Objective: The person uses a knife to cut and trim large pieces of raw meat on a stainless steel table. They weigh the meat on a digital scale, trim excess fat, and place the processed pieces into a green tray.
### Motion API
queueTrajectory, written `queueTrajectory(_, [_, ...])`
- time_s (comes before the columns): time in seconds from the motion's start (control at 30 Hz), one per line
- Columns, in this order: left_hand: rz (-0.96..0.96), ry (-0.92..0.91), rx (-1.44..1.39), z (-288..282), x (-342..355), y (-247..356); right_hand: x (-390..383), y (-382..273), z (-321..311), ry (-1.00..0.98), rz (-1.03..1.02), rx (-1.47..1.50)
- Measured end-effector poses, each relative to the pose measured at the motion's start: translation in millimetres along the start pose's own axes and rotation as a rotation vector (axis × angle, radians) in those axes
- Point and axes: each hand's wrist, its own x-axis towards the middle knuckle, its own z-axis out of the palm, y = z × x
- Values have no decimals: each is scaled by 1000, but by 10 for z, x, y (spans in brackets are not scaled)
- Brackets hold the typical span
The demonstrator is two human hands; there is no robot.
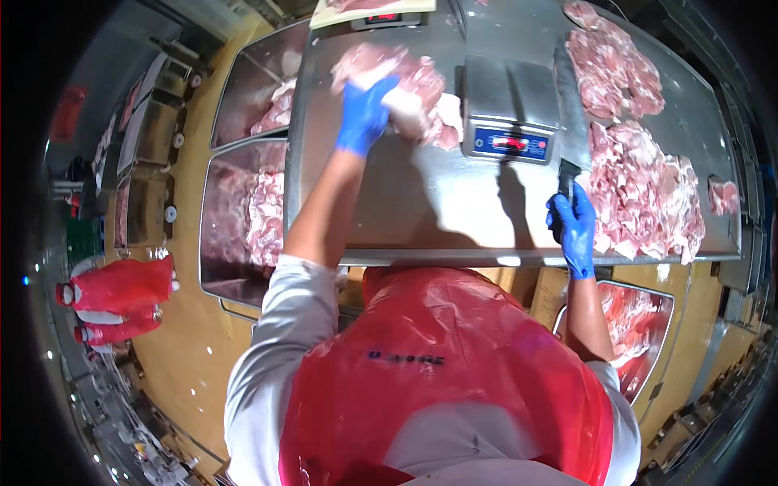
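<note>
My left hand (364, 115), in a blue glove, has its fingers closed on a pink piece of raw meat (421, 85) with pale fat, over the steel table (377, 202). My right hand (574, 228), also gloved in blue, grips the black handle of a large knife (572, 113), whose long grey blade points to the far side, just along the right edge of a steel scale (509, 89) with a lit display. Piles of cut meat lie right of the knife: one farther back (612, 69) and one nearer (632, 194).
Steel bins of meat stand left of the table (243, 211), farther back (255, 89) and below right (632, 324). A pale board (348, 12) and second scale (393, 20) are at the back. Two co-workers in red aprons (117, 287) are at far left, near wheeled bins (146, 202).
</note>
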Motion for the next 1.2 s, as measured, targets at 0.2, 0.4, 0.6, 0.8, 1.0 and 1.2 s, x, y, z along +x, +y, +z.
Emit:
queueTrajectory(0.2, [-203, 79, -991, 1445, 1436, 249, -451, 216, -676, 281, -103, 292])
queueTrajectory(0.4, [-479, -148, -1047, 2278, 1507, -743, -714, 355, -819, 410, -74, 313])
queueTrajectory(0.6, [-223, -249, 127, 2158, 1271, -1189, -710, 255, -730, 411, -13, 161])
queueTrajectory(0.8, [-154, -195, 472, 1918, 1372, -1036, -211, -46, -336, 324, -3, 205])
queueTrajectory(1.0, [-78, -100, -187, 1459, 649, -230, 213, -217, 220, 254, -72, 221])
queueTrajectory(1.2, [-655, -202, -668, 1483, -773, 508, 337, 154, 1085, -181, -492, -243])
